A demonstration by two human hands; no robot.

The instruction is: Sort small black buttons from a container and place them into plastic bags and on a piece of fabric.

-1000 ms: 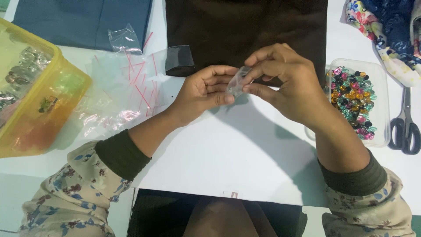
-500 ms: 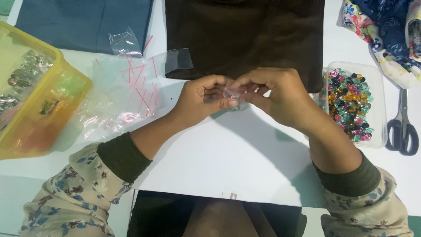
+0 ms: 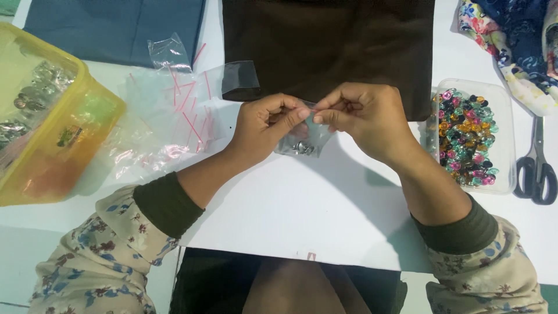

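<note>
Both hands meet over the middle of the white table. My left hand and my right hand pinch the top edge of a small clear zip bag between thumbs and forefingers. The bag hangs below the fingers and holds a few small silvery pieces at its bottom. To the right, close to my right wrist, stands a clear plastic tray full of several coloured beads. A loose pile of empty clear zip bags with red seal lines lies left of my left hand.
A yellow plastic box with filled small bags stands at the left edge. A dark brown cloth lies at the back centre, a blue cloth back left, a flowered cloth back right. Black-handled scissors lie at the far right.
The hands have shifted slightly lower and closer together; the small bag now hangs down below the fingertips with both hands pinching its top edge.
</note>
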